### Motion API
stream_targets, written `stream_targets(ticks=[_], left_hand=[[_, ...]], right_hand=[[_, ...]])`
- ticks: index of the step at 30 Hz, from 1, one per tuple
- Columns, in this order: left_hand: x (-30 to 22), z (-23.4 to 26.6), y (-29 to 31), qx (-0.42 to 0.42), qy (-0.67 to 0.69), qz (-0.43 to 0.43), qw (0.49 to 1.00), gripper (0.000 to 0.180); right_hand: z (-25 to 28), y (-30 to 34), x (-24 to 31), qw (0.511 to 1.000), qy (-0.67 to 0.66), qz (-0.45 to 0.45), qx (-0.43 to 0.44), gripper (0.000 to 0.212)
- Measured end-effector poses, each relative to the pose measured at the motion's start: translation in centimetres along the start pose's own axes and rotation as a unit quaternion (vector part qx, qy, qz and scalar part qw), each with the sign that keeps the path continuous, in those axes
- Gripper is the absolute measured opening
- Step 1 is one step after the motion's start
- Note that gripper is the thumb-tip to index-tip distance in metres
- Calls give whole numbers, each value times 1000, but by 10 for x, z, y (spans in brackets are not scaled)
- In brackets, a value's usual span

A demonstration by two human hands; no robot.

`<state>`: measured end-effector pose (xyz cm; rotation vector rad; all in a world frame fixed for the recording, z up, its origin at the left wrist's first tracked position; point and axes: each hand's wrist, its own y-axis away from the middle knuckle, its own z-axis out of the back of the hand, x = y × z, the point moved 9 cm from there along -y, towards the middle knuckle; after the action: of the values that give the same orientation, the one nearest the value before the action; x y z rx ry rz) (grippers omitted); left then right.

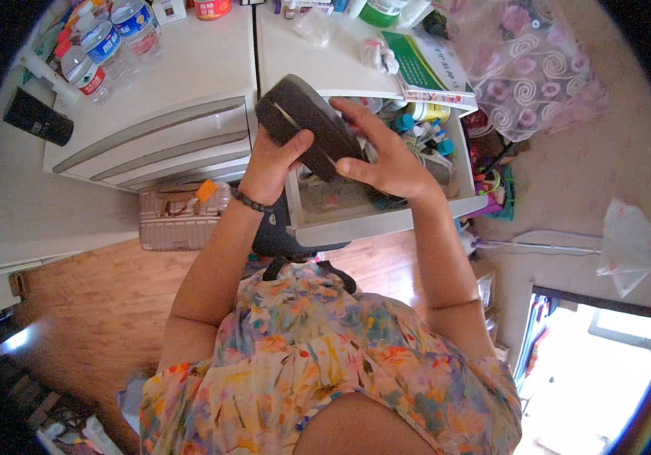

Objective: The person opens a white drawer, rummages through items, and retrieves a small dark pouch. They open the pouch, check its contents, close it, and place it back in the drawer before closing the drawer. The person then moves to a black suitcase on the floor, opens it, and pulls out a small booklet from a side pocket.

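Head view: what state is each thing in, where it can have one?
Dark case: held in both hands, left and right; whether fully shut, cannot tell.
Right-side drawer: pulled open, with loose items inside.
Left-side drawers: shut.
Clear bottles: standing, capped where visible.
Green-covered book: closed, lying flat.
Suitcase: closed.

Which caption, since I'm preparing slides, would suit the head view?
The left hand and right hand hold a dark oblong case above an open, cluttered drawer.
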<state>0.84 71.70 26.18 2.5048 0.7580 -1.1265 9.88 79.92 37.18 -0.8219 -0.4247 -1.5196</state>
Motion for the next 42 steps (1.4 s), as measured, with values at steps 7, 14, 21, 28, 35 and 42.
stream_targets(ticks=[7, 14, 21, 28, 35, 42], left_hand=[[-13, -15, 6, 9, -238, -66, 969, 77], [1, -7, -3, 25, -247, -76, 966, 75], [0, -10, 5, 8, -73, 46, 996, 69], [-2, -13, 2, 6, -130, 28, 991, 55], [4, -8, -2, -33, -135, 46, 989, 47], [-4, -12, 0, -54, -172, 59, 982, 40]], right_hand=[[-22, -6, 5, 998, 40, 2, -57, 76], [-28, 5, 5, 991, 47, -30, -118, 97], [-27, 27, -42, 980, -154, -96, -83, 86], [-26, 36, -46, 972, -193, -99, -90, 64], [-26, 41, -52, 944, -286, -121, -110, 61], [-26, 43, -47, 982, -123, -94, -104, 62]])
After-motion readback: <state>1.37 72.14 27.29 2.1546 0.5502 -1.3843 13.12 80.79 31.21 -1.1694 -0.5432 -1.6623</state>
